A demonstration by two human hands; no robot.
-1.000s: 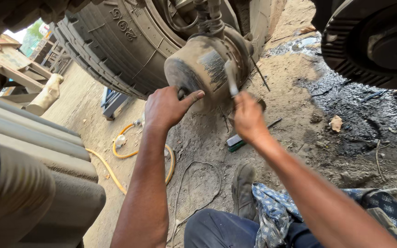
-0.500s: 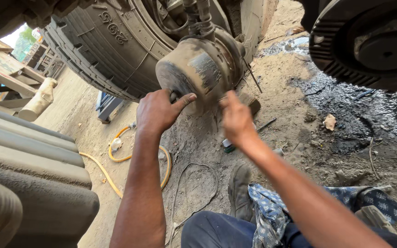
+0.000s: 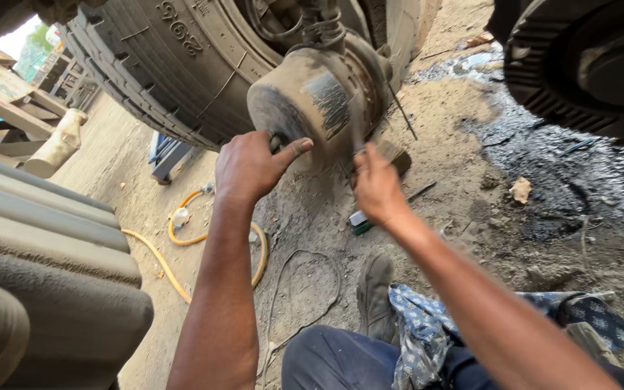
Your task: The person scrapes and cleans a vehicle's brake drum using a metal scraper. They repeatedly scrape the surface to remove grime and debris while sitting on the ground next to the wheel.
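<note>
Dusty metal brake drum [image 3: 312,101] hangs off the axle under the truck, just inboard of the big tyre [image 3: 167,65], straight ahead of and slightly above both hands. Drum's long axis runs roughly toward the camera, flat end face pointing at the person, a little down-left.

Left hand [image 3: 250,167] pressed on the lower left rim of the drum face, fingers curled round the edge, thumb stretched right across the face. Gripping the drum, not loose.

Right hand [image 3: 375,186] at the drum's lower right, clenched on a thin, blurred tool shaft [image 3: 355,141] that points up along the drum's side. Tool type unclear; tip contact with the drum cannot be told.

Left hand nearer the drum's centre and in firm contact; right hand just beside the rim, a touch lower.

Below on the dirt ground [image 3: 442,217]: yellow hose [image 3: 175,238] looped left, small green-and-white container [image 3: 359,222] just under the right hand, oily dark patch [image 3: 543,188] to the right.
</note>
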